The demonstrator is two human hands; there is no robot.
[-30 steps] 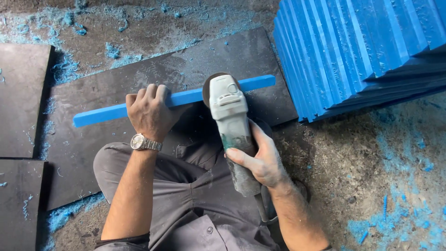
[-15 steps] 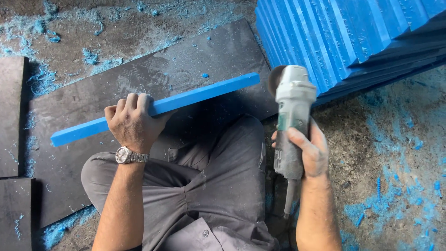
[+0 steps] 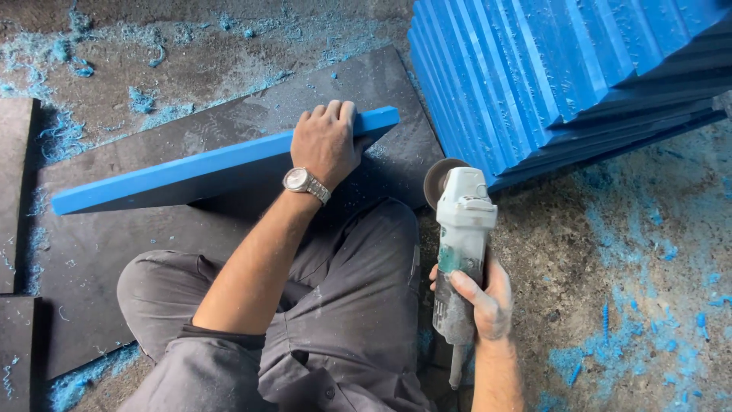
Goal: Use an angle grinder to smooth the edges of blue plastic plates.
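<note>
A long blue plastic strip (image 3: 175,172) lies tilted on its edge across a dark mat (image 3: 91,252) on the floor. My left hand (image 3: 326,142), with a metal wristwatch, grips the strip near its right end. My right hand (image 3: 482,296) holds a grey-white angle grinder (image 3: 460,229) by its body, disc end pointing away from me, to the right of the strip and clear of it. My grey-trousered legs are folded beneath both arms.
A leaning stack of several blue plastic boards (image 3: 564,69) fills the upper right. More dark mats (image 3: 15,191) lie at the left edge. Blue shavings (image 3: 633,336) litter the rough concrete floor, thickest at right and upper left.
The grinder has come off the strip and moved right and down. My left hand has slid along the strip to its right end, and the strip now stands on its edge.
</note>
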